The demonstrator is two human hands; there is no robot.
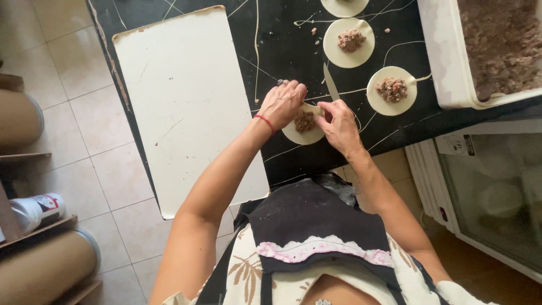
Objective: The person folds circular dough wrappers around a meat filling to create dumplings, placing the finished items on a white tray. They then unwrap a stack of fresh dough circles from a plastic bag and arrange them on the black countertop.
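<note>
Hands on one of four dough discs.

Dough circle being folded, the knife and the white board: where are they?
Dough circle (299, 135): head view, its near edge below the filling.
Knife (331, 86): head view, middle of the blade.
White board (186, 101): head view, bare middle.

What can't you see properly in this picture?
- Head view: the near dough round is partly hidden by the left hand and right hand.
- The top dough round is cut off by the picture's upper edge.
- The filling tub runs off the right edge.
- The knife handle is hidden behind the right hand.
</note>
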